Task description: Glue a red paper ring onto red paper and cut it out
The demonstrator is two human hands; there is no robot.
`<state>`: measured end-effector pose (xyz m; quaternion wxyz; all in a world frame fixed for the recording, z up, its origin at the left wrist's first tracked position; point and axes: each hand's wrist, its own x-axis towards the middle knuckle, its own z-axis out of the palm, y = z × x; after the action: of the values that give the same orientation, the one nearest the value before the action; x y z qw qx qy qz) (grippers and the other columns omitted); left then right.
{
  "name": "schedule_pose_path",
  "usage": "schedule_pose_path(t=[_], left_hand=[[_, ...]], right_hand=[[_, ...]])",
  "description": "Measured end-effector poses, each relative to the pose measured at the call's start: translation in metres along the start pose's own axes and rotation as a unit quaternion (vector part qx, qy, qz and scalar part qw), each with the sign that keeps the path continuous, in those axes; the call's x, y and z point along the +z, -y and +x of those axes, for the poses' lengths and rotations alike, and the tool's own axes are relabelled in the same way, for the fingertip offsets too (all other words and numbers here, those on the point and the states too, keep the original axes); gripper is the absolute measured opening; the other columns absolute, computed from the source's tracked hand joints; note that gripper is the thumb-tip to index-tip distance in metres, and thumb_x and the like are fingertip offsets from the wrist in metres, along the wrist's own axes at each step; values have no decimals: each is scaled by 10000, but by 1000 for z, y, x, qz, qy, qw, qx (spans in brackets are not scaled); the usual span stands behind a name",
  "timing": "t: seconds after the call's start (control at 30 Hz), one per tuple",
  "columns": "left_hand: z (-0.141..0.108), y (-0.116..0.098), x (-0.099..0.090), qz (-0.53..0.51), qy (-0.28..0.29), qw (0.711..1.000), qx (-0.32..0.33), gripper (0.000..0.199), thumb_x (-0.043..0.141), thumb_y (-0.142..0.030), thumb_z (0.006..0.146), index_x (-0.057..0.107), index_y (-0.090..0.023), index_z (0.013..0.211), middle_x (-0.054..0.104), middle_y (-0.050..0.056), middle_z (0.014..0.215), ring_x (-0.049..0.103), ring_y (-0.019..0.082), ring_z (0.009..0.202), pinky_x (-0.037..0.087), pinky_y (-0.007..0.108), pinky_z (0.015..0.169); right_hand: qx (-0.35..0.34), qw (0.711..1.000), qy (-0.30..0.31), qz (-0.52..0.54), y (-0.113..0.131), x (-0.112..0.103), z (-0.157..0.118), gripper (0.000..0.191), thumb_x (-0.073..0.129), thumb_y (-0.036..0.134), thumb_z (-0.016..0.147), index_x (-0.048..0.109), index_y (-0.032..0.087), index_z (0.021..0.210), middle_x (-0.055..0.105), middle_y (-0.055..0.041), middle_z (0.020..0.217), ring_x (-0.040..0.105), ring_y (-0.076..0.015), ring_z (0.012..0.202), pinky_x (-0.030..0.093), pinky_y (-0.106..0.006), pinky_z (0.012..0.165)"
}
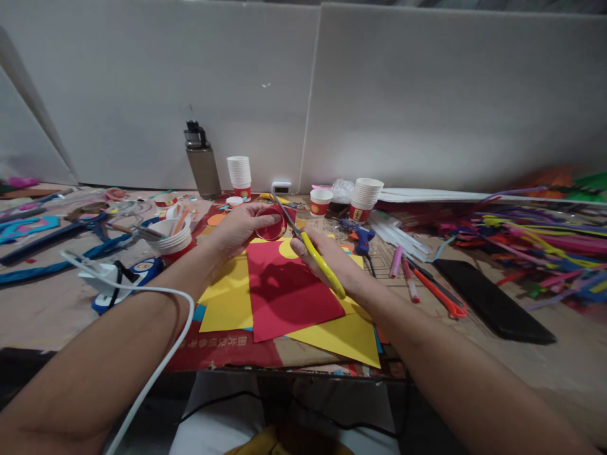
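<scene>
Scissors (310, 248) with yellow handles sit in the curled fingers of the right hand (339, 258), blades beside a red ring (271, 235) that the left hand (245, 225) pinches between thumb and fingers, above red paper (289, 300). Trimming the ring seems the step in hand; the next move likely calls for steadying it and lining up the blades.

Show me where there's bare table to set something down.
Bare tabletop lies left of the blue-and-white gadget, in front of the blue strips, and right of the black phone. Crowded: the middle, with yellow-handled scissors above paper sheets; behind, stacked paper cups and a glue gun.
</scene>
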<state>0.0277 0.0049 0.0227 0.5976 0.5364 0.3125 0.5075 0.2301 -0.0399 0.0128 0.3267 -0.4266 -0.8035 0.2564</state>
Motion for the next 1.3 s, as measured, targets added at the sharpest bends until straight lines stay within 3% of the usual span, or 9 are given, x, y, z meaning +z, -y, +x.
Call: schedule_pose_path(t=[0.3,0.7,0.93,1.3], left_hand=[[-3,15,20,-127,-83,988,9,232,829,-175,623,721,-118,820,714,31,731,633,108,667,515,205,650],[-2,6,16,-74,-61,995,20,236,828,-174,611,730,-110,816,720,45,749,652,134,721,508,238,722],[-2,8,13,-54,-41,997,29,207,820,-198,639,738,-111,808,725,57,774,642,126,708,497,229,704],[0,10,12,-66,-72,994,47,296,851,-225,590,752,-106,842,731,53,767,650,134,722,489,247,745]], right_hand=[[7,1000,-17,-2,-1,3,2,378,456,575,912,445,220,782,513,20,704,460,-135,633,323,-278,586],[-2,999,1,46,3,2,1,335,460,549,918,449,224,837,543,7,792,460,-141,667,356,-293,618],[0,1000,-4,16,1,2,2,330,445,535,927,444,222,823,539,6,783,448,-139,666,337,-294,615],[0,1000,-3,-4,3,0,1,367,462,562,911,430,216,795,496,16,732,425,-131,649,329,-285,593]])
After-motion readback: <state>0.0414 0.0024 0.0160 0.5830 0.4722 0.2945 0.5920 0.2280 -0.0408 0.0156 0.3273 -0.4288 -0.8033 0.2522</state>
